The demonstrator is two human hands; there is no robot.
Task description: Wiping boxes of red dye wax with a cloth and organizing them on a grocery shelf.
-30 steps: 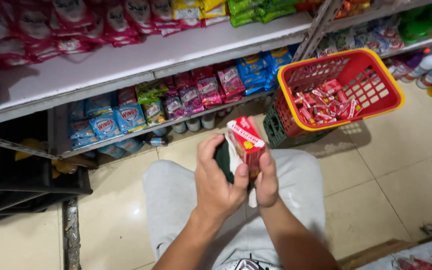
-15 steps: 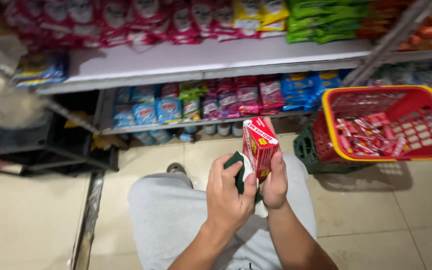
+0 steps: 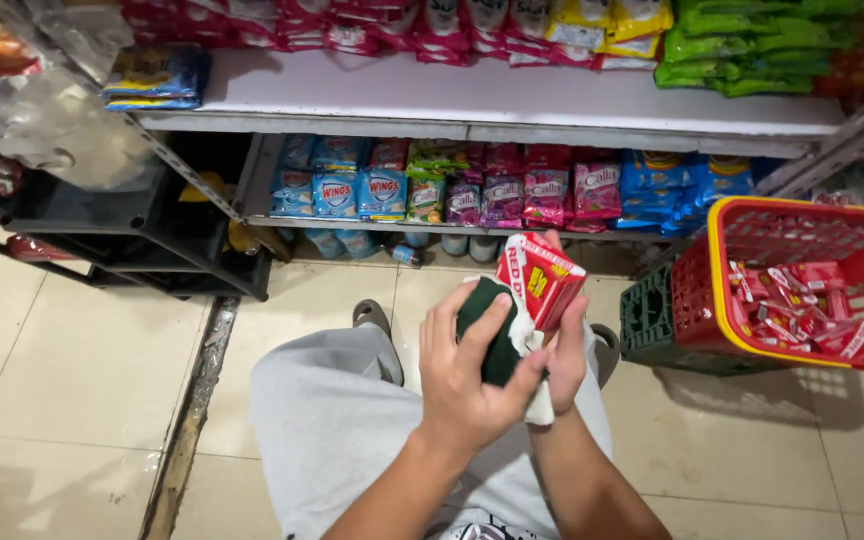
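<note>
Carton (image 3: 540, 280) being wiped beside the red basket (image 3: 722, 300).
It is being gripped by the right hand (image 3: 564, 350); a dark cloth (image 3: 487, 325) is being clutched in the left hand (image 3: 467, 375).

At the centre of the frame the right hand (image 3: 564, 350) holds a box (image 3: 540, 280), and the left hand (image 3: 472, 375), just left of it, presses a cloth (image 3: 492, 325) against the box's left side. Both sit above the person's knees (image 3: 352, 420) at lower centre. A basket (image 3: 802, 285) holding small packets (image 3: 802, 310) stands at the right edge — on a crate (image 3: 652, 320). Behind, across the top, run shelves (image 3: 492, 100) — packets on the upper one, pouches (image 3: 492, 190) beneath. A low rack (image 3: 122, 220) stands at the upper left.
</note>
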